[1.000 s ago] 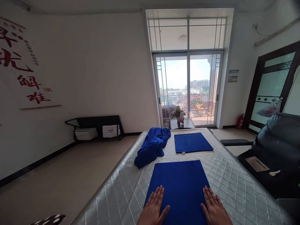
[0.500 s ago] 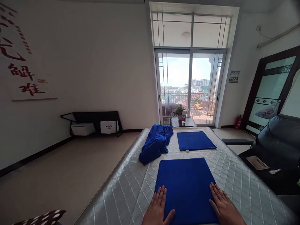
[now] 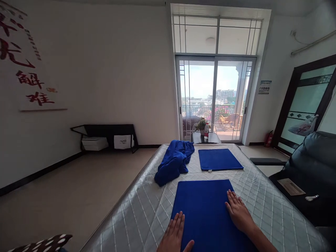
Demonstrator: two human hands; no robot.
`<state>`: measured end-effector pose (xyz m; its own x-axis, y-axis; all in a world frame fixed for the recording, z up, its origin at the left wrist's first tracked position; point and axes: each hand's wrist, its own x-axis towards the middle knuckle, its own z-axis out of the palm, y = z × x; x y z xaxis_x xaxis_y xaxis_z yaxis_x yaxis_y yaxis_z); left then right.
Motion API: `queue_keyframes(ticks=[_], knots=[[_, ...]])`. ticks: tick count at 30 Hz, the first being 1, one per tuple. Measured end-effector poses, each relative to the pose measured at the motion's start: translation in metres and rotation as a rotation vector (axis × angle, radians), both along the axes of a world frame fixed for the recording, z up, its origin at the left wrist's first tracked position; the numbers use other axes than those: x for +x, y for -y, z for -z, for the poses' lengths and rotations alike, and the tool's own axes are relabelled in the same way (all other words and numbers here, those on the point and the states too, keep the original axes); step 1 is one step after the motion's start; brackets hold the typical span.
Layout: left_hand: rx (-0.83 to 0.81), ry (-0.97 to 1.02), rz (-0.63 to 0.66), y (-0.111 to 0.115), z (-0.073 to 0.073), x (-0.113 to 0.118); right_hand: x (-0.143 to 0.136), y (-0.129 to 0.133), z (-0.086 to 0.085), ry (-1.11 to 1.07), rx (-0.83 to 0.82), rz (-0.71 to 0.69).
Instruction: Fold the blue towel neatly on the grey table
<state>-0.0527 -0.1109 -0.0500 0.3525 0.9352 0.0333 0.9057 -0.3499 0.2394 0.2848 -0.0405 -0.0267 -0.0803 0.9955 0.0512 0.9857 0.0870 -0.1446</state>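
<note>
A blue cloth (image 3: pixel 203 210) lies flat and smooth on the mattress in front of me. My left hand (image 3: pixel 173 232) rests flat on its left edge, fingers stretched out and thumb apart. On the right edge, higher up, my right hand (image 3: pixel 238 209) lies with its fingers extended. Beyond it is a second flat blue cloth (image 3: pixel 220 159), a small white tag at its near edge. To its left sits a crumpled heap of blue cloth (image 3: pixel 174 162). Neither hand is near those two.
The silver quilted mattress (image 3: pixel 136 206) fills the middle. A black armchair (image 3: pixel 312 168) stands at the right. Behind the mattress, a small table (image 3: pixel 210 139) carries a plant (image 3: pixel 201 124) and a bottle (image 3: pixel 206 131). A dotted brown fabric (image 3: pixel 44 245) shows at lower left.
My right hand has slid forward and slightly left along the cloth's right edge. My left hand stays at about the same place on the left edge. The view has shifted slightly.
</note>
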Motion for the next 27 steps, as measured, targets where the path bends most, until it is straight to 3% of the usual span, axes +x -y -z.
queue_keyframes(ticks=[5, 11, 14, 19, 23, 27], knots=[[-0.038, -0.034, -0.013, -0.001, -0.006, 0.003, 0.008, -0.003, 0.020, -0.043, 0.049, -0.007], [-0.052, -0.043, 0.019, -0.008, -0.015, 0.014, 0.008, -0.004, 0.016, -0.049, 0.033, 0.002], [-0.008, -0.009, 0.104, -0.019, -0.029, 0.046, 0.007, -0.003, 0.012, -0.080, 0.007, 0.007], [0.066, 0.040, 0.302, -0.051, -0.049, 0.134, 0.008, 0.000, 0.008, -0.083, 0.005, -0.006], [0.138, 0.072, 0.313, -0.077, -0.039, 0.180, 0.010, 0.002, 0.008, -0.047, 0.017, -0.034], [0.172, 0.044, 0.260, -0.088, -0.018, 0.177, 0.009, 0.002, 0.005, -0.057, 0.005, -0.020]])
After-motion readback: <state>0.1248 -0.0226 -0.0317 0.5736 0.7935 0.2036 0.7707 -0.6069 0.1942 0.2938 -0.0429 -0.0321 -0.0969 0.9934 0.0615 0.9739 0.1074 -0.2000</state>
